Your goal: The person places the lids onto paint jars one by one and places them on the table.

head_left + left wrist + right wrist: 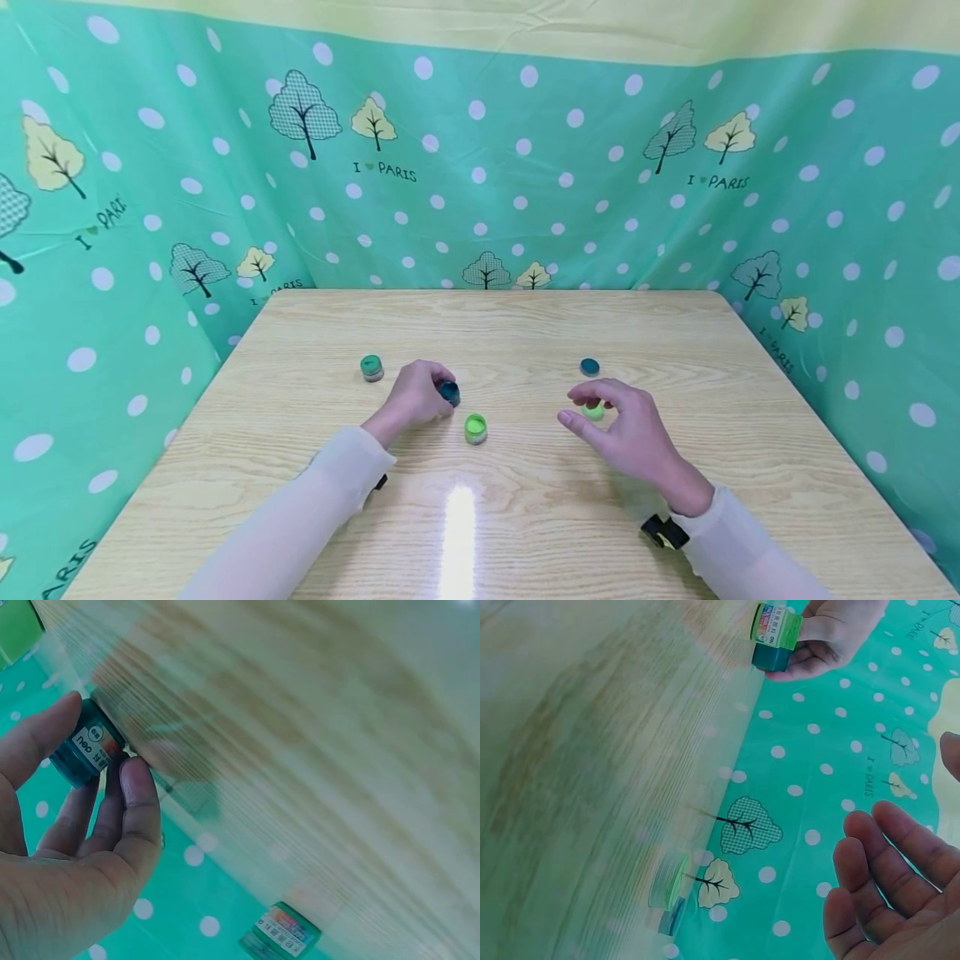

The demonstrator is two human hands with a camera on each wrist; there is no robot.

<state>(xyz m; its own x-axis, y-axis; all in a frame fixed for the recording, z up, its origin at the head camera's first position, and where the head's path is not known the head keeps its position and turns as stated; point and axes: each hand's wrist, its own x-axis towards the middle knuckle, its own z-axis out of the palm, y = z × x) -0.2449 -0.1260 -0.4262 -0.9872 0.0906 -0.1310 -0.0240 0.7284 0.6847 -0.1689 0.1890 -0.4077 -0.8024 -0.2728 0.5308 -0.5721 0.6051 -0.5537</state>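
Your left hand [420,392] is gripping the dark blue jar [450,393] on the table [525,525], just beside the light green jar [476,430]. Your right hand [628,427] is hovering with relaxed, loosely curved fingers near the light green lid [593,412] and dark blue lid [590,367].

In the head view, the left hand [417,396] covers part of the dark blue jar [449,393], and the fingers of the right hand [630,429] hide some of the light green lid [593,412]. The left wrist view's lower edge cuts off the green jar [280,934]; its label's small print is too blurred to read.
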